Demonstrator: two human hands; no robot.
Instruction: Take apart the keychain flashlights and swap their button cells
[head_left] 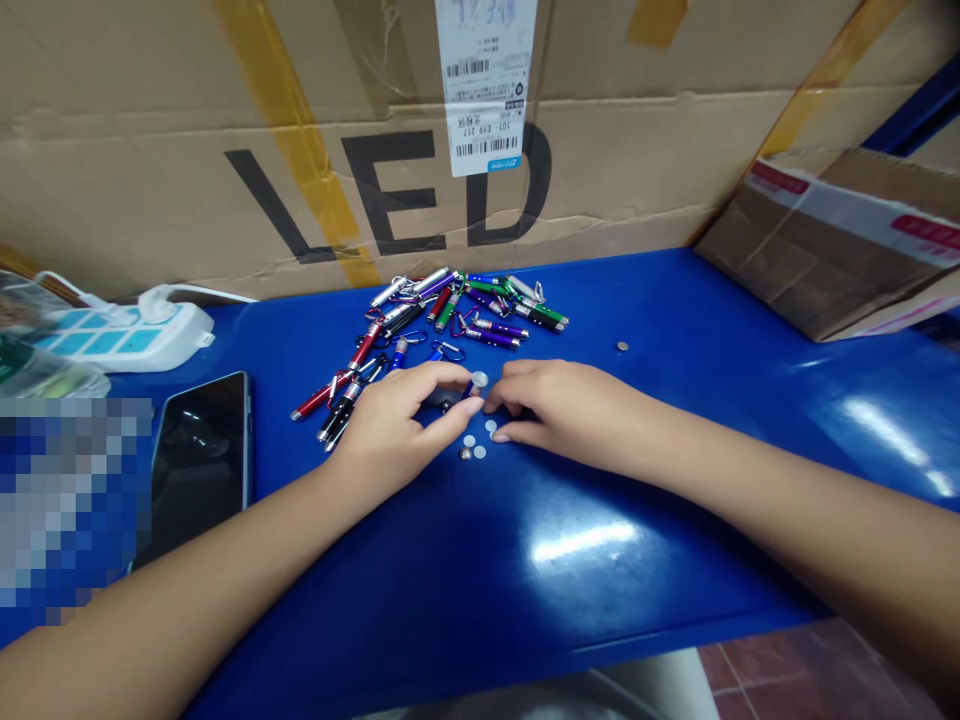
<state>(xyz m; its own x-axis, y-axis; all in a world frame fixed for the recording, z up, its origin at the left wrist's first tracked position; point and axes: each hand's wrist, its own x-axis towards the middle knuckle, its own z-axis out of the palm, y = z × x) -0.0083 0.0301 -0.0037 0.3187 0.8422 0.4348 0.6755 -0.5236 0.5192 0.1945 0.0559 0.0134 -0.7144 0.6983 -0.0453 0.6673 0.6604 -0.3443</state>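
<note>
My left hand [409,405] pinches a small keychain flashlight [469,388] between thumb and fingers. A pale round disc shows at its upper end, and most of its body is hidden by my fingers. My right hand [551,400] rests close by on the right, its thumb and curled fingers apart. Just at those fingertips lies a small whitish disc [490,426]. A button cell [466,453] and a few more pale discs [480,452] are on the table below the hands. Beyond my left hand spreads a pile of colourful keychain flashlights [495,328] with carabiner clips.
The blue table [420,590] carries a phone [202,450] on the left and a white power strip [135,335] behind it. Another button cell [622,346] lies to the right. A large cardboard box [615,120] stands along the back; a smaller carton [840,250] is at right.
</note>
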